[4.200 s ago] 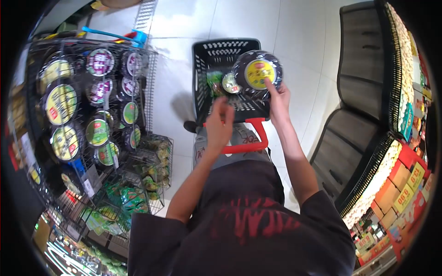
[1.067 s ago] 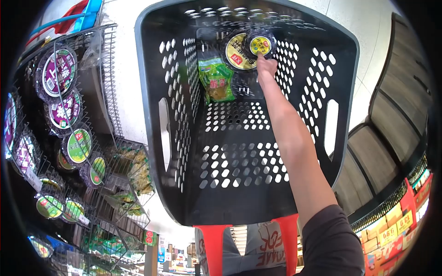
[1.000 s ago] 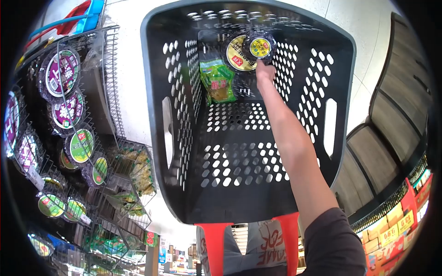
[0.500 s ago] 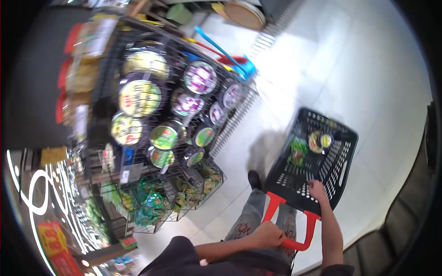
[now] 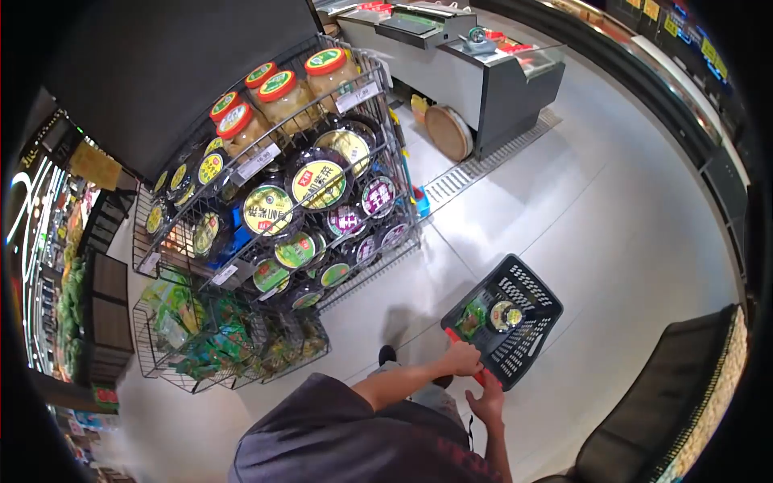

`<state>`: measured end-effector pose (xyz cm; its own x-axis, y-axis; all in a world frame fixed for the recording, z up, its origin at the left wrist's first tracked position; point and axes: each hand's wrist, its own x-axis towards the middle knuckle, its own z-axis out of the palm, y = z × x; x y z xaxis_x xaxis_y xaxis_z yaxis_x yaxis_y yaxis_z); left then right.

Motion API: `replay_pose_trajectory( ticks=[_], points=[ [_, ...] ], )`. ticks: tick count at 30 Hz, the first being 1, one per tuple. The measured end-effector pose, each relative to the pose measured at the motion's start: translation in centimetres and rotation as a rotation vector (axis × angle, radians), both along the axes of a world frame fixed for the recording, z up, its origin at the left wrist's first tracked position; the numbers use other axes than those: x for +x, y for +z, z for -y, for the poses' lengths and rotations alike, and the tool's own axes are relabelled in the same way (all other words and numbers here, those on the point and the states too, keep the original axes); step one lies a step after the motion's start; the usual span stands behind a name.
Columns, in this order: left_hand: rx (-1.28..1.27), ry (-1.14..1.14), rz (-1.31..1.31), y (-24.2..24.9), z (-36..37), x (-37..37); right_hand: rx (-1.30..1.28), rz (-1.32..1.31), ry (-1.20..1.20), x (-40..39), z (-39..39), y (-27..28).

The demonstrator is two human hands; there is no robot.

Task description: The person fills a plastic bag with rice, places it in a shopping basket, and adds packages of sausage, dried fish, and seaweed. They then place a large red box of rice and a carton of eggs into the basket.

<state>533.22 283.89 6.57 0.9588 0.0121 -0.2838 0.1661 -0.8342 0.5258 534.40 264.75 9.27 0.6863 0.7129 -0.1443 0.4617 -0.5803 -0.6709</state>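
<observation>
My left hand (image 5: 460, 358) is closed around the red handle (image 5: 453, 336) of a black shopping basket (image 5: 533, 283). Beside it, at the handle's near right end, my right hand (image 5: 487, 401) has its thumb apart from the fingers, with the fingertips right at the red bar. Inside the perforated basket lies a green bagged item (image 5: 471, 319). Next to that are a round pack with a pale label (image 5: 504, 315) and a smaller one with a yellowish lid (image 5: 514, 317).
A wire rack (image 5: 378, 76) at left holds red-lidded jars (image 5: 279, 95) and round labelled packs (image 5: 319, 183). Lower wire baskets (image 5: 193, 378) hold green bags. A grey counter (image 5: 515, 92) stands behind; a dark padded edge (image 5: 644, 410) is at right.
My right hand has moved from over the basket's inside back to the handle. The view has swung up and turned, bringing in the counter. My left hand stays on the handle.
</observation>
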Motion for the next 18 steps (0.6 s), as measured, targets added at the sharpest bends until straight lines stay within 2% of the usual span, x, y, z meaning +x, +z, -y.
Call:
replay_pose_trajectory(
  ticks=[4,5,6,9,13,14,18],
  points=[
    [-0.033,-0.032,-0.007,-1.6,-0.3,3.0,-0.149,0.102,-0.212,1.8,-0.5,-5.7],
    [-0.047,-0.053,0.012,-1.9,-0.5,3.7,-0.303,0.086,-0.334,2.7,-1.7,-5.0],
    [-0.064,-0.058,0.014,-2.2,-0.6,4.3,-0.320,0.091,-0.339,3.9,-2.2,-4.7],
    [-0.087,-0.136,0.063,-3.0,-1.3,6.4,-0.603,-0.009,-0.272,7.1,-3.0,-4.8],
    [-0.112,-0.211,0.021,-5.2,-1.9,10.5,-0.659,-0.040,-0.296,10.8,-3.7,-6.5],
    [-0.129,-0.216,0.017,-4.7,-2.0,11.7,-0.666,-0.026,-0.297,11.9,-3.3,-8.2],
    [-0.181,-0.258,-0.018,-3.5,-4.6,16.1,-0.531,0.002,-0.333,15.3,-5.1,-8.1]
  ],
)
